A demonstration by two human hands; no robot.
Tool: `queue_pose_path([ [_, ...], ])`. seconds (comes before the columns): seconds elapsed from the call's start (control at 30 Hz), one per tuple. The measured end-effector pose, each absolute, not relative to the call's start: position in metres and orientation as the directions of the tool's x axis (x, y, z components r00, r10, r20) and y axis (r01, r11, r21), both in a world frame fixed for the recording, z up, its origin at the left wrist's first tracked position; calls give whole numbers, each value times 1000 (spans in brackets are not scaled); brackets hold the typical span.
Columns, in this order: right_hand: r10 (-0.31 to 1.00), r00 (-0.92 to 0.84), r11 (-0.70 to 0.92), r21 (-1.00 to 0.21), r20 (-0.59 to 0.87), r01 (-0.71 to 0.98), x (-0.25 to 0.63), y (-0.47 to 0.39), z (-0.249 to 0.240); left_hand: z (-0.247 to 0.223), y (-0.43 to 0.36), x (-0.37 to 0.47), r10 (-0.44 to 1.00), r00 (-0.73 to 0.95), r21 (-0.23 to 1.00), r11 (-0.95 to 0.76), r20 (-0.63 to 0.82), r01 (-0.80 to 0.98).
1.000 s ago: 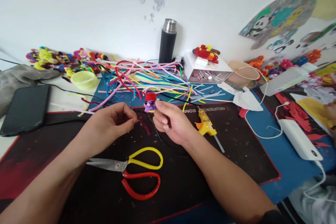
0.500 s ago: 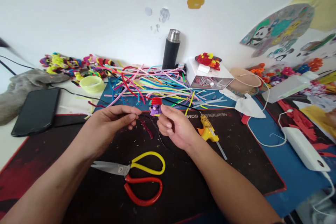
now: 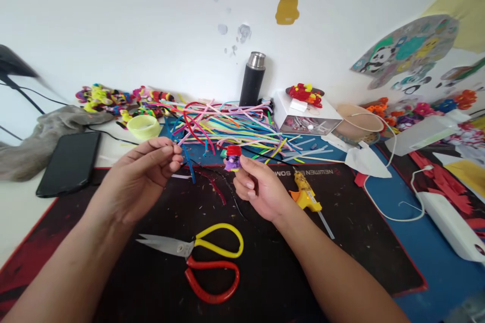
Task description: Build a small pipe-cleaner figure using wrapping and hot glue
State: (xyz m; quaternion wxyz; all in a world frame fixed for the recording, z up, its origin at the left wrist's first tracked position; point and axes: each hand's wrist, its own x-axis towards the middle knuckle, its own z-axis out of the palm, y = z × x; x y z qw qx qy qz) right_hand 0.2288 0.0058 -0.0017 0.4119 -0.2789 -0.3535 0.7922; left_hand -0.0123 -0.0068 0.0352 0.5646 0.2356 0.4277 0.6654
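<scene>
My right hand (image 3: 259,184) pinches a small fuzzy doll (image 3: 233,159) with a red top, a dark middle with a light spot, and a purple lower part. To its left, my left hand (image 3: 146,169) is raised with thumb and fingertips pressed together; what they hold, if anything, is too small to make out. A blue pipe cleaner (image 3: 189,164) shows just beside those fingertips, and I cannot tell whether they touch it. Below both hands, scissors (image 3: 185,249) with one yellow and one red handle lie partly spread on the dark mat (image 3: 303,272). A dark red pipe cleaner (image 3: 215,186) lies between the hands.
A pile of coloured pipe cleaners (image 3: 235,123) stretches along the back, before a black flask (image 3: 252,81) and a white box (image 3: 303,113). Right of my hand lies a yellow glue gun (image 3: 308,194). A phone (image 3: 68,164) and a pale green bowl (image 3: 144,126) are at left.
My left hand has moved up and left, away from the doll. My right hand still holds the doll. The whole view has shifted slightly.
</scene>
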Motion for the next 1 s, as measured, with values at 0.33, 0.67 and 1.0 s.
queue_pose_path([
  [0.33, 853, -496, -415, -787, -162, -456, 229, 6, -3, 27, -12, -6, 963, -192, 845, 59, -188, -532],
  [0.67, 858, -487, -414, -784, -165, -462, 229, 5, -3, 25, -15, -6, 977, -146, 853, 58, -155, -518],
  [1.0, 856, -485, -419, -789, -178, -450, 228, 5, -3, 30, -18, 1, 968, -182, 870, 63, -173, -488],
])
